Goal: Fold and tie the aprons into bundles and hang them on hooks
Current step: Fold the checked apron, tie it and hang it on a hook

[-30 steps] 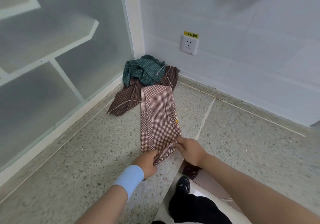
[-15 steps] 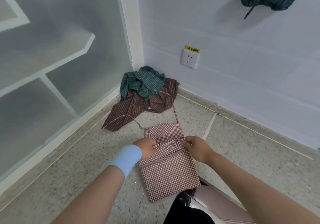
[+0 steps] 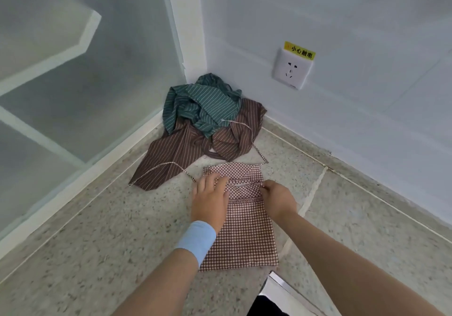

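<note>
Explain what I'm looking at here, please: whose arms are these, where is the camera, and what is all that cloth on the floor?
No machine here: a person wears a camera on the head, looking down at their own arms. The left hand, with a blue wristband, presses flat on a checked apron folded on the speckled floor. The right hand pinches the apron's folded edge. Thin ties trail off its top corners. In the corner wait a crumpled green striped apron and a brown striped apron beneath it. A wall socket sits above.
</note>
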